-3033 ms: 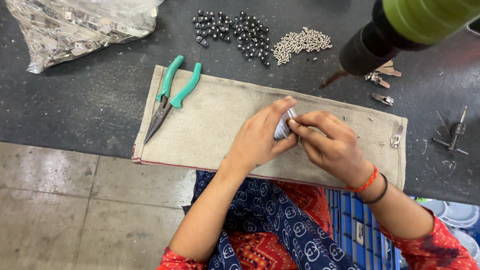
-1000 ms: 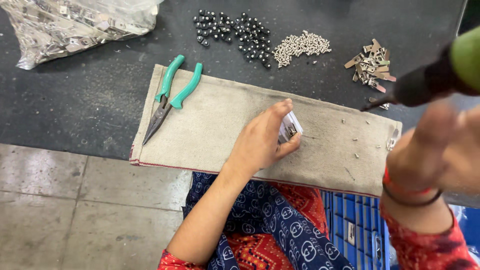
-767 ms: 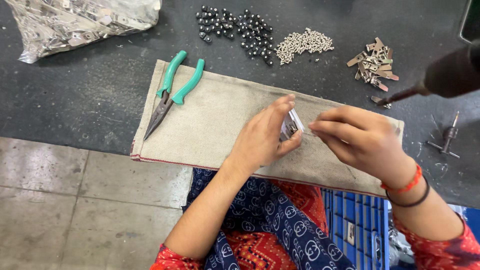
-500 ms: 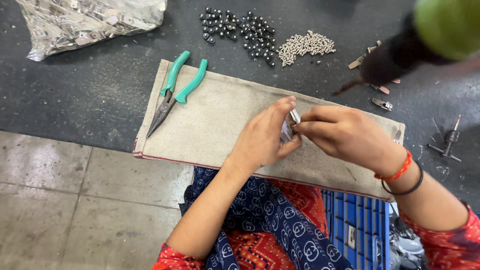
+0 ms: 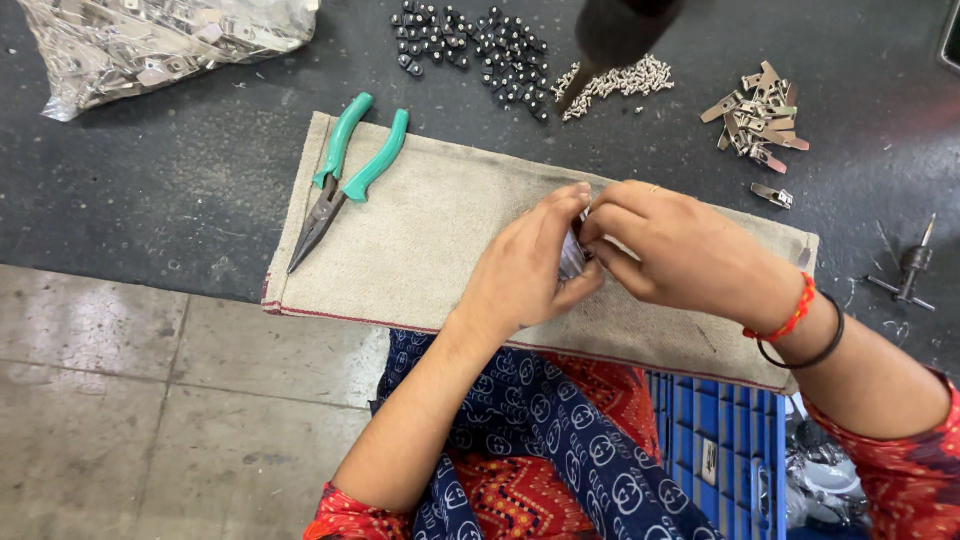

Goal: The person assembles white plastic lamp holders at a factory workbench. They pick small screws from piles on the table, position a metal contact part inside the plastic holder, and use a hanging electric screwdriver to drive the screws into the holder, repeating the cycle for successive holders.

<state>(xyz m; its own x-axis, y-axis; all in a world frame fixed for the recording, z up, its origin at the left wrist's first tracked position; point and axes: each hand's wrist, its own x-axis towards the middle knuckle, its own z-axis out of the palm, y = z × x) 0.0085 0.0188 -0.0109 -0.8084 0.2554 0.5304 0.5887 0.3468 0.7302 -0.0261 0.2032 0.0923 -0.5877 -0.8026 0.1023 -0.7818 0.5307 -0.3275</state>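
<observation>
My left hand (image 5: 525, 270) grips a small shiny metal part (image 5: 572, 258) over a beige cloth (image 5: 430, 230) laid on the dark bench. My right hand (image 5: 680, 250) meets it from the right, with its fingertips pinched on the same part. Most of the part is hidden between my fingers. Green-handled long-nose pliers (image 5: 340, 175) lie on the cloth's left end, apart from both hands.
Beyond the cloth lie a heap of small black parts (image 5: 480, 45), a pile of silver screws (image 5: 620, 80) and flat metal clips (image 5: 760, 120). A clear bag of metal parts (image 5: 150, 40) is far left. A dark hanging tool (image 5: 610, 30) dangles above. A blue crate (image 5: 720, 440) sits below.
My right hand came back from the raised hanging tool at the right and closed on the part held by my left hand. The hanging tool swung leftward across the top.
</observation>
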